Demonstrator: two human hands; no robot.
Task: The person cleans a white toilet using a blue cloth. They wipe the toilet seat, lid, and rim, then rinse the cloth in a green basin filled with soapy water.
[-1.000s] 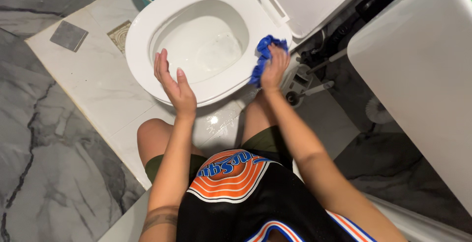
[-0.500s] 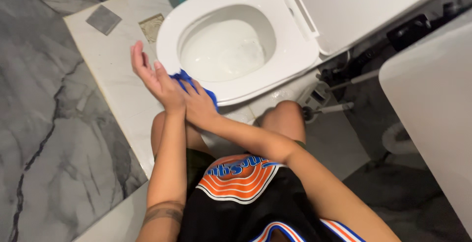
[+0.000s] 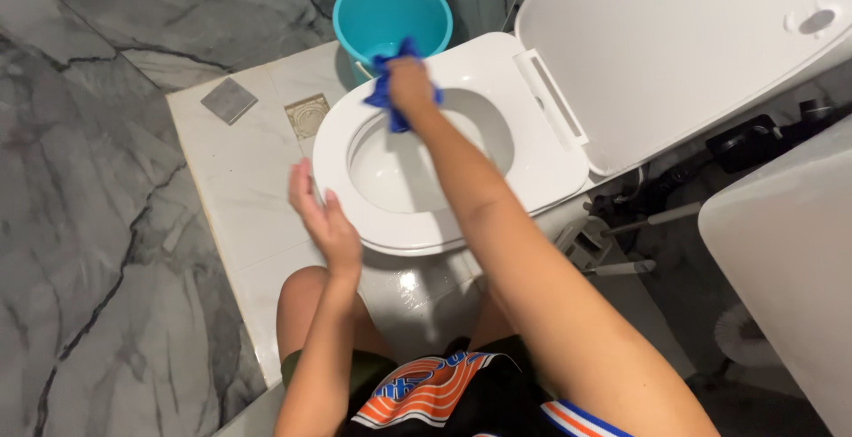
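our right hand (image 3: 411, 82) has its fingers clamped on a blue cloth (image 3: 388, 93) pressed to the far rim of the white toilet seat (image 3: 532, 149), just beside a teal bucket (image 3: 391, 13), while our left hand (image 3: 324, 220) hangs empty, fingers loosely apart, near the seat's front edge.

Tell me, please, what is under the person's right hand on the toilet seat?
A crumpled blue cloth lies under the right hand, pressed on the white toilet seat. The patch of seat beneath the cloth is covered.
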